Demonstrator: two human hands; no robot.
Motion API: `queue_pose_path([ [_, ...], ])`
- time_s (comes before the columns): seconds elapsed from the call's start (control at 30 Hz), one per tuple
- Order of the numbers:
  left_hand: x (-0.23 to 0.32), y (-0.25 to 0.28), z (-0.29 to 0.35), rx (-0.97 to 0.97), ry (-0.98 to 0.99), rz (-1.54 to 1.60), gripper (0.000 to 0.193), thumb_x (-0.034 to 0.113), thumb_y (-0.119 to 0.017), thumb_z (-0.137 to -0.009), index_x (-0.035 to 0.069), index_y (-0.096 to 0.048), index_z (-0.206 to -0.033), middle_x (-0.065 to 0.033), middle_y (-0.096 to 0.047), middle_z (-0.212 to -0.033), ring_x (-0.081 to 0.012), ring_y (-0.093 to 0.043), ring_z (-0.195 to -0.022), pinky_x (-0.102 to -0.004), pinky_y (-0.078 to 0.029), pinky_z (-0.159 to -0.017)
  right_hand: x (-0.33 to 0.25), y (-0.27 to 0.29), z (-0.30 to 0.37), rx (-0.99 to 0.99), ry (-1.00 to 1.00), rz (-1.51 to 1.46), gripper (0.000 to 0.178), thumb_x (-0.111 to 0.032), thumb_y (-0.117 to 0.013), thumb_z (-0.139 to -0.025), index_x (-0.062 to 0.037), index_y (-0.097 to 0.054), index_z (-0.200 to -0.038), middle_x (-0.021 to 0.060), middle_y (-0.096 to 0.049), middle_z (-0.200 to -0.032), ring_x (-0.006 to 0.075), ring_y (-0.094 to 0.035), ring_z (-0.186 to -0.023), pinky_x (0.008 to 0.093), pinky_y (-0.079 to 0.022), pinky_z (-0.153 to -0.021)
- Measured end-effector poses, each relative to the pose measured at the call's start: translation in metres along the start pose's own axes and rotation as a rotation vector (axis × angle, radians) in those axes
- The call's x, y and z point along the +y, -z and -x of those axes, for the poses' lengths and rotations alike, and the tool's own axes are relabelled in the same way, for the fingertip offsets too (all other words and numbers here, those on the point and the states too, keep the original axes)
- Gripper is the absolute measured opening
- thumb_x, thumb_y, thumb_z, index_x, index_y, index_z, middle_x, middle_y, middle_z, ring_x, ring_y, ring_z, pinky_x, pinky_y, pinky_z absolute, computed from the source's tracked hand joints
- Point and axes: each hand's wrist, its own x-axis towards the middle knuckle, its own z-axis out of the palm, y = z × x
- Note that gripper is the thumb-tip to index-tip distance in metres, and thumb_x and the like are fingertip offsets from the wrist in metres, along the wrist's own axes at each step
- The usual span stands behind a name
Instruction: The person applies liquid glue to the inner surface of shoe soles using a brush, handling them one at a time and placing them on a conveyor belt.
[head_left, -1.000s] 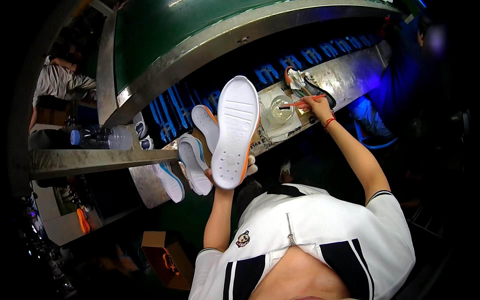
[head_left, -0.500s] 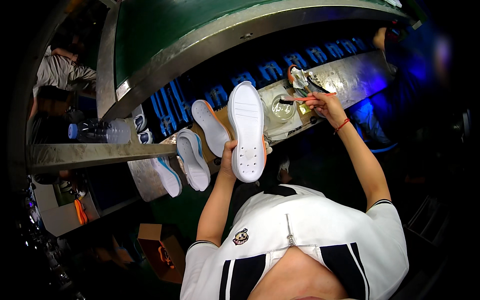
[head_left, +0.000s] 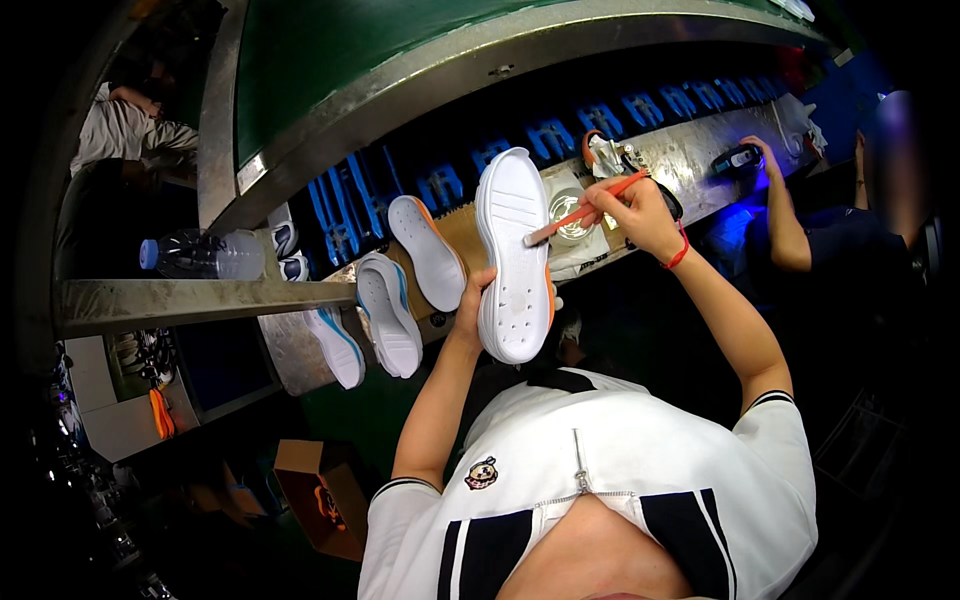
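Your view is dim and ringed in black, straight edges bowing toward the rim. Light catches your white short-sleeved shirt point(head_left: 650, 450) and the long white shoe sole point(head_left: 515, 285) brightest; blue glow tints the long grey metal bench point(head_left: 690, 150) rightward. The dark-clothed co-worker point(head_left: 850, 238) blurs, perhaps from poor focus.

The held white sole point(head_left: 517, 265) bars the straight way from the orange-edged sole point(head_left: 425, 250) to the clear bowl point(head_left: 575, 236). A red brush point(head_left: 558, 224) in the right fingers point(head_left: 606, 207) crosses over the bowl, obstructing it from above. Leftward, a metal beam point(head_left: 200, 297) ends beside a blue-edged sole point(head_left: 390, 318). Open air lies between the forearms; rightward, bare counter point(head_left: 692, 150) stretches toward a co-worker's hand point(head_left: 769, 157).
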Motion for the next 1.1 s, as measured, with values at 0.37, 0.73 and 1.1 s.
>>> queue_pose_path([
  [0.37,0.006,0.006,0.023,-0.046,0.233,0.279,0.070,0.052,-0.040,-0.093,-0.003,-0.039,-0.136,-0.0265,-0.055,-0.120,-0.0404,-0.065,-0.090,-0.0550,-0.056,-0.073,-0.049,0.018,-0.060,-0.286,0.277,0.121,0.020,-0.016,-0.060,-0.090,0.0016,-0.069,-0.090,0.0088,-0.070,-0.080,0.0154,-0.067,-0.072,0.0266,-0.052,-0.069],
  [0.73,0.003,-0.016,0.013,-0.204,0.109,0.372,0.068,0.051,-0.036,-0.095,-0.003,-0.035,-0.137,-0.0255,-0.051,-0.115,-0.0368,-0.062,-0.082,-0.0508,-0.057,-0.069,0.012,0.013,-0.037,0.066,-0.030,-0.201,0.025,-0.017,-0.056,-0.092,0.0057,-0.067,-0.090,0.0117,-0.070,-0.079,0.0137,-0.066,-0.069,0.0254,-0.051,-0.065],
  [1.1,0.003,-0.040,0.009,-0.114,-0.086,0.301,0.069,0.031,-0.059,-0.080,-0.003,-0.037,-0.136,-0.0196,-0.052,-0.122,-0.0326,-0.058,-0.106,-0.0471,-0.047,-0.096,-0.011,0.046,-0.015,0.231,0.081,-0.276,0.023,-0.012,-0.054,-0.093,0.0075,-0.067,-0.091,0.0133,-0.069,-0.077,0.0129,-0.065,-0.070,0.0234,-0.050,-0.065],
])
